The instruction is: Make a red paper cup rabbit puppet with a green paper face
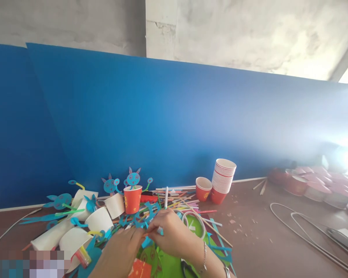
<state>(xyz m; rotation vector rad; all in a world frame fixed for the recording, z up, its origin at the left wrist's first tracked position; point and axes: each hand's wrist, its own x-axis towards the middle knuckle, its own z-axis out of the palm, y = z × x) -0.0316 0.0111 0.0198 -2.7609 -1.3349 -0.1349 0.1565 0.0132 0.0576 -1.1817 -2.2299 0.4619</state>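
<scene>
Both my hands meet low in the centre of the head view, over a pile of craft pieces. My left hand has its fingers closed at one end of a small orange piece. My right hand, with a bracelet on the wrist, pinches that piece from the other side. Below them lie green paper with a drawn face and a red piece. A red cup with a blue paper rabbit head stands upright just beyond my hands. Blue paper cutouts are scattered around them.
White cups with blue paper figures lie at the left. Sticks and straws, a tape roll and black scissor handles are near my right hand. Beyond stand a red cup and stacked cups. Cables and pink-topped cups are right.
</scene>
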